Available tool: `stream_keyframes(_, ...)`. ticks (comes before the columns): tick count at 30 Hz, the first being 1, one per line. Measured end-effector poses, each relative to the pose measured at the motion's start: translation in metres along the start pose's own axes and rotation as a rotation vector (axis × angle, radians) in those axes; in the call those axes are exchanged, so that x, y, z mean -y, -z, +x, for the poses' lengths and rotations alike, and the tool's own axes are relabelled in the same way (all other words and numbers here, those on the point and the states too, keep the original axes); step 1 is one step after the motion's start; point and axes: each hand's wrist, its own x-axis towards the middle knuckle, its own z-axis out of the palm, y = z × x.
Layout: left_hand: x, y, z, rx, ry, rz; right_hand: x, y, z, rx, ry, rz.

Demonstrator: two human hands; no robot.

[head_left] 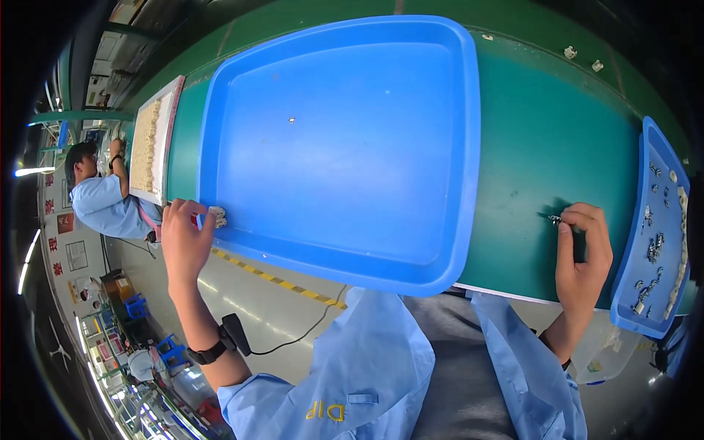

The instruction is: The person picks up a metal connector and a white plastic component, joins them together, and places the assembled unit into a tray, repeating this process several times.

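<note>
Your left hand (185,242) pinches a small pale plastic part (218,215) right on the near left rim of the large empty blue plastic tray (455,147). A loose grip could drop it off the green counter (550,147) edge instead of into the tray. Right of the tray, your right hand (583,257) is closed around a tiny metal part (555,218), fingertips only. It could flick away, short of the small blue parts tray (631,249) further right.

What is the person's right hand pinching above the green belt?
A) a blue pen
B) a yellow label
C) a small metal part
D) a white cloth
C: the right hand pinches a small metal part at its fingertips, above the green belt.
</note>
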Motion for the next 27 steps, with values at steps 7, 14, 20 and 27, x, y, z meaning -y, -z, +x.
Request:
stream_keyframes(7, -0.009, -0.019, -0.01, -0.037, 0.074, 0.085, 0.001, -0.003, -0.001, 0.014, 0.043, -0.034)
stream_keyframes(14, -0.017, -0.025, -0.007, -0.121, 0.049, -0.049, -0.001, 0.0, -0.004, -0.015, 0.025, -0.008)
stream_keyframes(20, -0.043, -0.014, -0.018, -0.205, -0.155, -0.698, 0.001, 0.0, 0.003, 0.009, 0.054, 0.244)
stream_keyframes(27, -0.172, -0.013, -0.03, -0.061, -0.365, -1.374, 0.026, 0.009, 0.004, 0.102, 0.133, 0.482)
